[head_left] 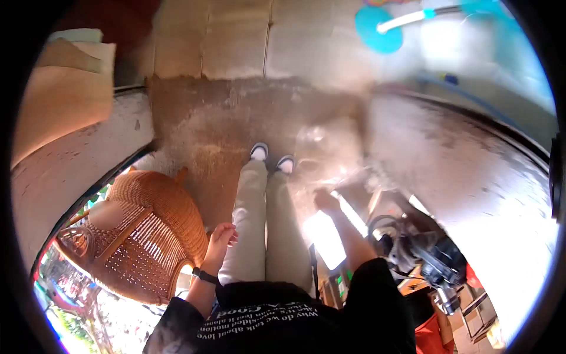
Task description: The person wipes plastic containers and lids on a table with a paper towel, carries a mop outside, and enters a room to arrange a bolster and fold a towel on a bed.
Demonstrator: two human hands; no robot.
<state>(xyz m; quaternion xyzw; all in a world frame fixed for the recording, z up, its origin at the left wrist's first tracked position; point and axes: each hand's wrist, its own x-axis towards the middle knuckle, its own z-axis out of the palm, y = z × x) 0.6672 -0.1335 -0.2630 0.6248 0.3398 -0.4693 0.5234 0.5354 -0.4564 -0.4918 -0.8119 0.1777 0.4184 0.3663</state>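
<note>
My left hand (223, 236) hangs beside my left thigh, its fingers curled, with nothing visible in it; a dark band (204, 275) is on that wrist. My right hand (326, 202) is out to the right of my legs, blurred and in shadow, over the brown floor (236, 118). Its fingers cannot be made out. I stand upright in light trousers (250, 224) and dark shoes with pale tops (259, 151). A wicker chair (154, 227) is to the left of my left hand.
Low pale walls stand at left (76, 141) and right (466, 165). Dark equipment with cables (433, 259) is at the lower right, near a red-orange item (435, 333). A turquoise round object (379, 29) lies beyond, on the tiled floor (236, 41).
</note>
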